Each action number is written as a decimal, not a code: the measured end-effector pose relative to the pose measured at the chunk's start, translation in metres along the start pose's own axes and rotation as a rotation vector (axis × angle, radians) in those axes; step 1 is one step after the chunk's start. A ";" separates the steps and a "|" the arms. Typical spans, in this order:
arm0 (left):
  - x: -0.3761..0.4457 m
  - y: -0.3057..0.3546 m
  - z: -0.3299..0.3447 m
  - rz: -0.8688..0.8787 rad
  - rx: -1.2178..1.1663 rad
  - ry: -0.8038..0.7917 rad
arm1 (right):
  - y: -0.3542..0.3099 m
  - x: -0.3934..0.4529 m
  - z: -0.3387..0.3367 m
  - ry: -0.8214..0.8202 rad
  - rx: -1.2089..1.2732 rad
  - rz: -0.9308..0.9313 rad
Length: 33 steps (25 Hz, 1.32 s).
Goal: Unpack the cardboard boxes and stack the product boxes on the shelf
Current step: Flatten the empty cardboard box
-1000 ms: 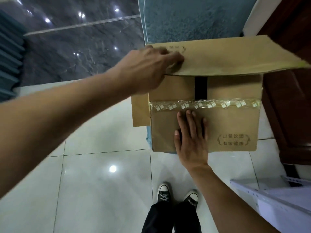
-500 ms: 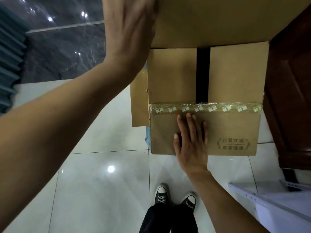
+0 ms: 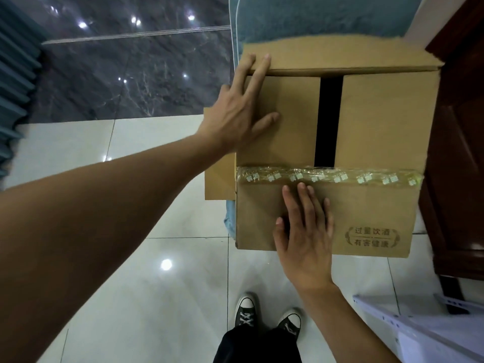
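Note:
A brown cardboard box (image 3: 379, 121) stands in front of me on a blue-green cushioned seat. Its far outer flap (image 3: 340, 56) is folded back away from me. The near outer flap (image 3: 366, 218), edged with clear tape and printed with characters, hangs down the front. Two inner flaps lie shut with a dark gap (image 3: 328, 119) between them. My left hand (image 3: 241, 111) lies flat on the left inner flap, fingertips reaching the far flap's fold. My right hand (image 3: 306, 231) presses flat on the near flap. The contents are hidden.
A blue-green upholstered seat (image 3: 314, 17) carries the box. A dark wooden cabinet (image 3: 458, 153) stands close on the right. A white metal shelf frame (image 3: 419, 326) is at the lower right. My shoes (image 3: 267, 315) stand on white floor tiles; dark marble floor lies at the far left.
My left hand swung the far flap up and over, so it now lies folded back. The hand came down onto the left inner flap. My right hand stayed on the near flap.

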<state>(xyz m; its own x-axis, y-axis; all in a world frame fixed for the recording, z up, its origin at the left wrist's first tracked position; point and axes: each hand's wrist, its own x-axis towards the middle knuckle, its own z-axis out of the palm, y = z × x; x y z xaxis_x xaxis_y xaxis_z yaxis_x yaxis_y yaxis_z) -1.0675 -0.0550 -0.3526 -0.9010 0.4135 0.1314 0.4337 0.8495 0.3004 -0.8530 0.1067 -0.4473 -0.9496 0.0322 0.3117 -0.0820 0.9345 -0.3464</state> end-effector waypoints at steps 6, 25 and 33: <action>0.001 0.004 0.007 -0.022 -0.007 0.100 | -0.043 0.059 -0.019 0.114 0.060 -0.036; 0.021 0.013 0.023 -0.151 -0.039 0.125 | -0.091 0.047 -0.069 0.210 0.182 -0.198; 0.006 0.027 0.024 -0.218 0.140 0.183 | -0.079 0.008 -0.106 0.022 0.255 -0.201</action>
<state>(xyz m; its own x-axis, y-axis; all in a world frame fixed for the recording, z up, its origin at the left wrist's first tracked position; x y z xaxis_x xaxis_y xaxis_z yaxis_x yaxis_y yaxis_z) -1.0611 -0.0219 -0.3665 -0.9548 0.1614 0.2497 0.2159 0.9538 0.2091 -0.8216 0.0707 -0.3237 -0.9004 -0.1339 0.4140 -0.3429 0.8041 -0.4857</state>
